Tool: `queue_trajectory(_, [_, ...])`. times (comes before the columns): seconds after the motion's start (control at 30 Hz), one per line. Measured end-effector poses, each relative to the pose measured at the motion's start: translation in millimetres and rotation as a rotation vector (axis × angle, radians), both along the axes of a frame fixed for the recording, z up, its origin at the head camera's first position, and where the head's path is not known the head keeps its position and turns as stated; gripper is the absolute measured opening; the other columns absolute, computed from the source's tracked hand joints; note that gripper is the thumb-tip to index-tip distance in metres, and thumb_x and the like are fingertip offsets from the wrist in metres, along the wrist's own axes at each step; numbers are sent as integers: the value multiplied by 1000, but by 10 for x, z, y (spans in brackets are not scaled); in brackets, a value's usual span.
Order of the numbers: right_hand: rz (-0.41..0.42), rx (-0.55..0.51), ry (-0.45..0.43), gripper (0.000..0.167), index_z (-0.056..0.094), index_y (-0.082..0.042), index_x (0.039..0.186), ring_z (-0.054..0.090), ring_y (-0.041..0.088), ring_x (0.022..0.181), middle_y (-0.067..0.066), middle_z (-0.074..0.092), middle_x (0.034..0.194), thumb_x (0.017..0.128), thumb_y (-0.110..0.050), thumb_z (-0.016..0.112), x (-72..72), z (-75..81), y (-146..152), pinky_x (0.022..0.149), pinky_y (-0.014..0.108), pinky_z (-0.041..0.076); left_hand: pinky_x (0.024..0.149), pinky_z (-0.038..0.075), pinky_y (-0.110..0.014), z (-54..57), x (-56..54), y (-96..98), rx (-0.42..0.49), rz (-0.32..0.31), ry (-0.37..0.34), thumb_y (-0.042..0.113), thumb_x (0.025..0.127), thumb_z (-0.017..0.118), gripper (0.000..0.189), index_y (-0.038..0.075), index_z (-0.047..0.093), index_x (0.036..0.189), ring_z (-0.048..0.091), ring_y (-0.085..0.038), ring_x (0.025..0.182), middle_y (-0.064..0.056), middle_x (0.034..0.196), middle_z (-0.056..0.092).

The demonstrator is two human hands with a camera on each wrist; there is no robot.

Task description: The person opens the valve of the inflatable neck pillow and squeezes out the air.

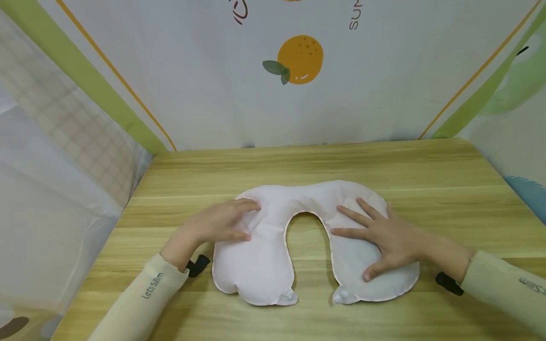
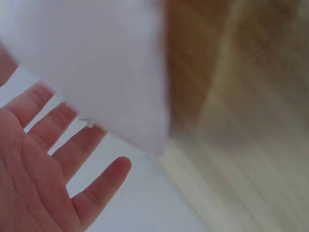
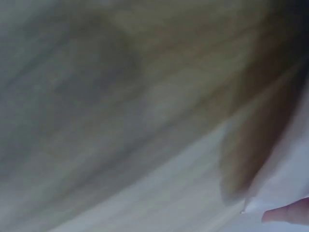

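Note:
A U-shaped, pale pinkish-white neck pillow [image 1: 260,270] lies on the table, its opening toward me and a snap button on each end tab. My left hand [image 1: 219,221] is at the outer upper edge of its left lobe, fingertips touching the fabric. In the left wrist view the left hand's fingers [image 2: 79,150] look straight and spread beside the pillow edge [image 2: 111,72]. My right hand [image 1: 392,237] rests with fingers spread on the right lobe. Only one right fingertip [image 3: 289,212] shows in the right wrist view, by the pillow's edge [image 3: 285,183].
The wood-grain table [image 1: 307,255] reaches back to a white curtain [image 1: 213,94] printed with an orange fruit. More cloth hangs at the left and right. Black wrist straps [image 1: 198,266] stick out below the yellow sleeves [image 1: 136,293].

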State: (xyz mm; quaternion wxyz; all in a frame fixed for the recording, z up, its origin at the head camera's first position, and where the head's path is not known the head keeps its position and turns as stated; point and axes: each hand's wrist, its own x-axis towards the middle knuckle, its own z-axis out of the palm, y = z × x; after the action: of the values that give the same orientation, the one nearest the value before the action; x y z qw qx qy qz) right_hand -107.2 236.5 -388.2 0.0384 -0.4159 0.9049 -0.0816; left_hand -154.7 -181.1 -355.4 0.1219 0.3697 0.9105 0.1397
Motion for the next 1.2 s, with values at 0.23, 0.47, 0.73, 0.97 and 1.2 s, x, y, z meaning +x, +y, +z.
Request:
queue_trajectory(0.23, [-21, -17, -90, 100, 32, -45, 153, 10, 59, 146, 4, 12, 169, 67, -87, 60, 15, -74, -8, 85, 93, 20, 116, 36, -49, -25, -24, 8, 19, 16, -40, 28, 85, 78, 69, 4, 50, 144, 44, -32, 141, -13, 150, 49])
queue_trajectory(0.47, [-30, -46, -122, 97, 32, -45, 153, 7, 57, 148, 2, 11, 169, 69, -85, 62, 23, -123, -17, 84, 93, 20, 116, 36, -48, -29, -40, 14, 28, -9, -53, 27, 84, 79, 70, 4, 49, 143, 44, -30, 141, -12, 150, 50])
queue_trajectory(0.73, [-27, -71, -102, 96, 35, -44, 152, 7, 57, 148, 2, 12, 169, 69, -84, 63, 14, -147, -23, 81, 93, 22, 116, 36, -49, -55, -60, 19, 41, -26, -80, 25, 84, 79, 70, 2, 49, 143, 44, -31, 141, -13, 149, 49])
queue_trajectory(0.97, [-36, -68, -117, 95, 35, -45, 151, 7, 56, 148, 2, 13, 169, 69, -83, 64, 17, -138, -32, 83, 93, 19, 116, 35, -51, -56, -73, 9, 29, -39, -112, 25, 84, 79, 70, 3, 48, 143, 43, -33, 141, -15, 150, 48])
queue_trajectory(1.2, [-39, -75, -118, 95, 35, -45, 151, 7, 55, 148, 1, 13, 169, 69, -83, 65, 17, -153, -30, 86, 93, 19, 116, 35, -52, -63, -84, 13, 18, -42, -124, 26, 85, 78, 69, 3, 49, 142, 43, -34, 141, -16, 150, 48])
